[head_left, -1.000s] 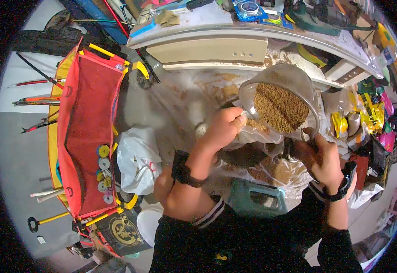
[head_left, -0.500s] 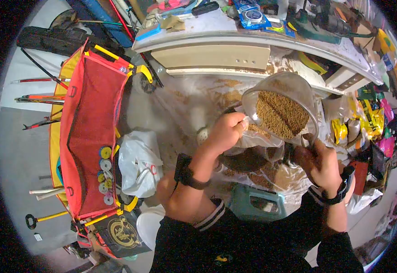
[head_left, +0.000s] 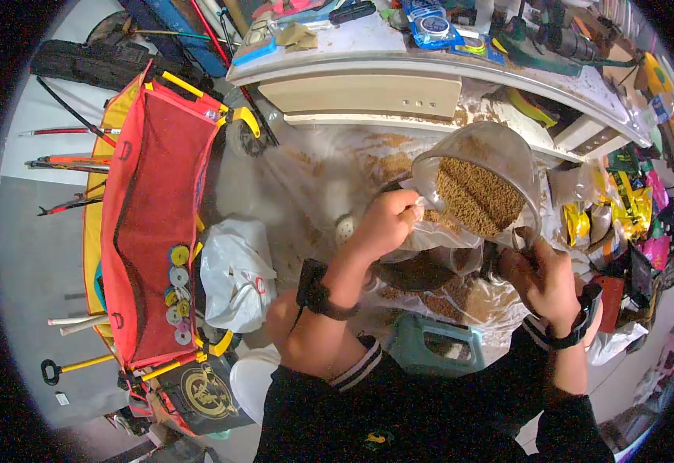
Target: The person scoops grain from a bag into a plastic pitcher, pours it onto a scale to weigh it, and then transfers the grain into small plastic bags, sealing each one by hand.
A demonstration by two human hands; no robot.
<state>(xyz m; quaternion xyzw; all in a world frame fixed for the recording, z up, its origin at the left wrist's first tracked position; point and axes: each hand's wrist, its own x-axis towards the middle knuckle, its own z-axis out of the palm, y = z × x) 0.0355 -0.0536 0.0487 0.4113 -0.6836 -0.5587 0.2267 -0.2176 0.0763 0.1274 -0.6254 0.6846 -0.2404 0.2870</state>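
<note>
A clear tilted container [head_left: 499,139] holds brown pellets [head_left: 479,194] banked toward its lower side. My right hand [head_left: 543,282] is closed on the container's handle at its lower right. My left hand [head_left: 387,222] pinches the edge of a clear plastic bag [head_left: 439,231] just left of the container's mouth. Part of the bag lies beneath the container. Below them is a dark round bowl [head_left: 418,270], partly covered by the plastic.
A teal stool [head_left: 439,346] stands near my legs. To the left are a white plastic bag [head_left: 236,274] and a red fabric cart [head_left: 155,224]. A cluttered bench [head_left: 337,62] spans the far side. Colourful packets [head_left: 630,202] lie at right.
The view has shifted very slightly. Both hands, the container and the pellets look almost the same as before.
</note>
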